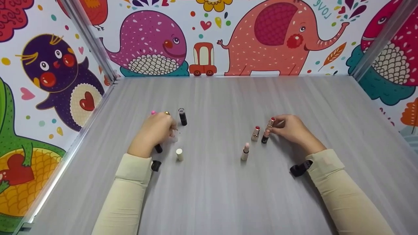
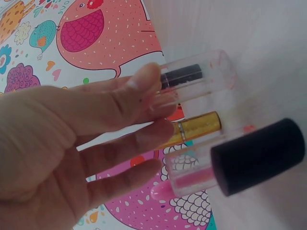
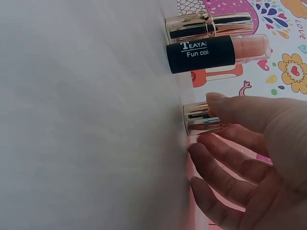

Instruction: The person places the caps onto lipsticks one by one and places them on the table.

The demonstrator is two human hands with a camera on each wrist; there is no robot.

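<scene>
My left hand (image 1: 156, 129) pinches a clear cap (image 2: 220, 72) between thumb and fingers, low over the table at the left. Beside it in the left wrist view are a gold tube (image 2: 204, 126) and a black-based clear tube (image 2: 259, 157) with pink inside. My right hand (image 1: 290, 127) pinches a gold lipstick (image 3: 194, 117) with a red tip, its base close to the tabletop. Just beside that hand stand a black lipstick (image 3: 201, 55) with a peach top and clear cover, and another gold lipstick (image 1: 256, 133) with a red tip.
A pale pink lipstick (image 1: 245, 152) stands nearer the front. On the left are a cream cap (image 1: 179, 154), a black tube (image 1: 183, 117) behind and another black tube (image 1: 158, 148) by my wrist. Printed panels (image 1: 209, 32) border the grey table (image 1: 209, 189).
</scene>
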